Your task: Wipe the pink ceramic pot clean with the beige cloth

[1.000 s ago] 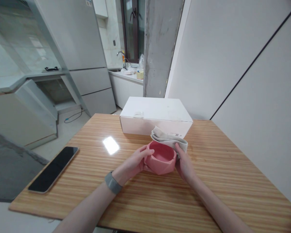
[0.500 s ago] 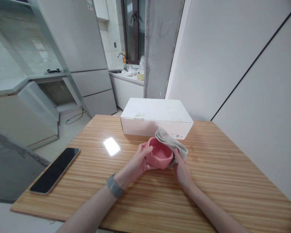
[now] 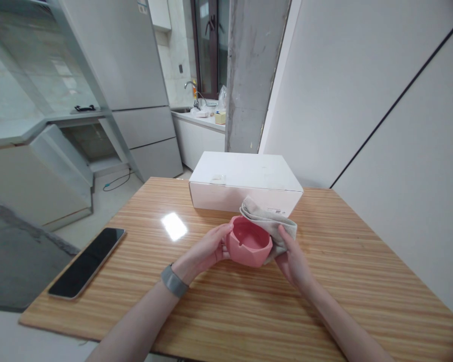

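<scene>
Well, the pink bowl is just below the middle of the frame, its left rim pinched by the left hand, while the right hand grips a folded grey cloth against its right side; wiping looks like the step in hand, and the next move seems to call for a steady left hold. Behind, the white box limits forward reach; the phone lies near the table's lower-left edge, and the wood spreads widest rightward

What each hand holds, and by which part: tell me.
The left hand holds the pink bowl by its left rim and side. The right hand holds the grey cloth near its right end.
</scene>
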`<state>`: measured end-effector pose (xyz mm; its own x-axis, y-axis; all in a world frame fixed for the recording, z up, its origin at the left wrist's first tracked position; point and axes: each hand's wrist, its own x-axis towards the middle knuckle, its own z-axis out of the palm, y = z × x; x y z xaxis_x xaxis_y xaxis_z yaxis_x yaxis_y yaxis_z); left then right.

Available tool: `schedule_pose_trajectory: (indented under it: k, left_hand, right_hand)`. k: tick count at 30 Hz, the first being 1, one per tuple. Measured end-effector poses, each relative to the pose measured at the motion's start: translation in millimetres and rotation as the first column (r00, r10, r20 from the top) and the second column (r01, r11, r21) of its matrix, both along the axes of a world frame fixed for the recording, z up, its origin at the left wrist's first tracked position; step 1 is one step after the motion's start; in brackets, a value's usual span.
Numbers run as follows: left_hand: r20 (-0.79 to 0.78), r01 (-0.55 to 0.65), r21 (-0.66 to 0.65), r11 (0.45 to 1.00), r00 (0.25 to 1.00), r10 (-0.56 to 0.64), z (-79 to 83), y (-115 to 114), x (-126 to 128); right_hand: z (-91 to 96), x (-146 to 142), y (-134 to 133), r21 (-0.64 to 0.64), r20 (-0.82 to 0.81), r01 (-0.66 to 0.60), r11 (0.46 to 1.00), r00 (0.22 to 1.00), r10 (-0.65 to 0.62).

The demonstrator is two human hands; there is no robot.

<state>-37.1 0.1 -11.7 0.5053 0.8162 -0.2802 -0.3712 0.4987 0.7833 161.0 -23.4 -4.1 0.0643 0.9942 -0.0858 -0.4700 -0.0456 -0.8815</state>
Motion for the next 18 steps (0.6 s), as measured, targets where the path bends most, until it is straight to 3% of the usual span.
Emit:
schedule_pose_trajectory:
  k: [5,8,12,18]
  left_hand:
    - [-0.042,0.077,0.049,0.996,0.996,-0.075,7.7,6,-16]
    - [-0.076,0.082,0.056,0.995,0.994,-0.078,10.5,6,-18]
    - [-0.101,-0.019,0.027,0.999,0.995,0.022,6.3,3,-9]
    - [-0.041,-0.181,0.0,0.984,0.983,0.181,-2.6,-7,14]
  right_hand:
    - [10.6,9,-5,-0.063,-0.039,-0.251,0.966,0.968,0.249]
    - [9.9,8,-7,-0.102,-0.038,-0.312,0.945,0.95,0.309]
    - [3.2,-1,-4,-0.113,-0.021,-0.201,0.973,0.98,0.2]
    - [-6.8,-13,0,0.047,-0.057,-0.004,0.999,0.998,0.007]
